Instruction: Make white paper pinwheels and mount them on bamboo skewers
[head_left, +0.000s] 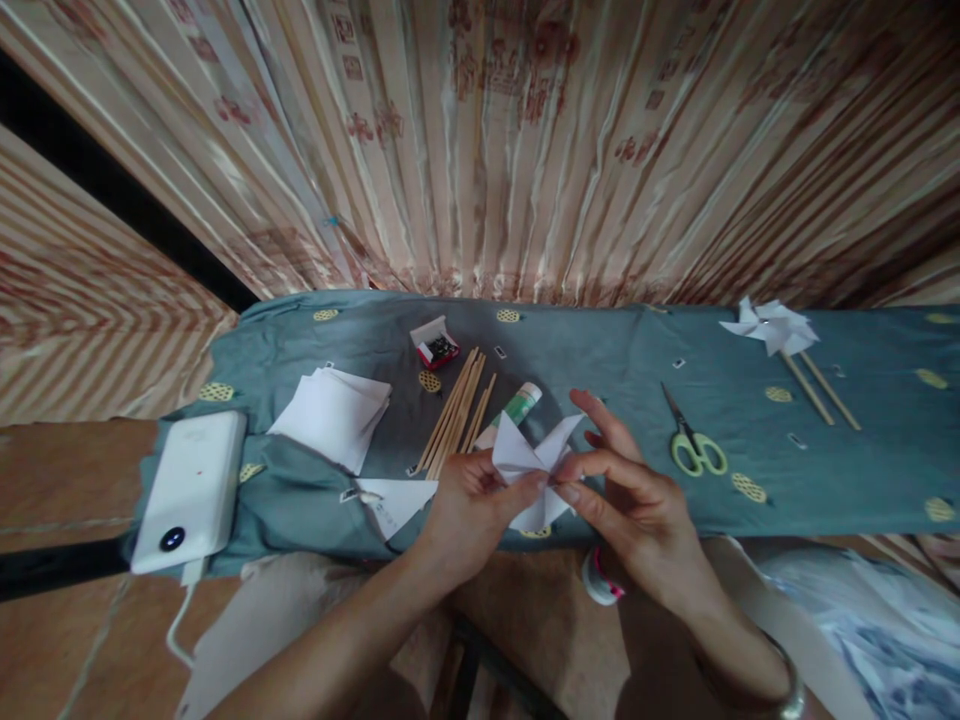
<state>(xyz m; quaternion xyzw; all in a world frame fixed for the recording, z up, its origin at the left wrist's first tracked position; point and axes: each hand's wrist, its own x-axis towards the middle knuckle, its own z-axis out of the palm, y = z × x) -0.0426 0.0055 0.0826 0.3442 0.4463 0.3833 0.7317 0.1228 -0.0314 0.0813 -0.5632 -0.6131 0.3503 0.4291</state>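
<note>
Both my hands meet over the near edge of a table covered in blue-grey cloth. My left hand and my right hand pinch a folded white paper pinwheel between their fingertips, at its middle. The paper's points stick out above and below the fingers. Just behind the paper lie a white and green glue tube and a bundle of thin wooden sticks.
Green-handled scissors lie to the right. Finished white pinwheels on sticks rest at the far right. A stack of white paper squares, a small open box and a white power bank sit left. A patterned curtain hangs behind.
</note>
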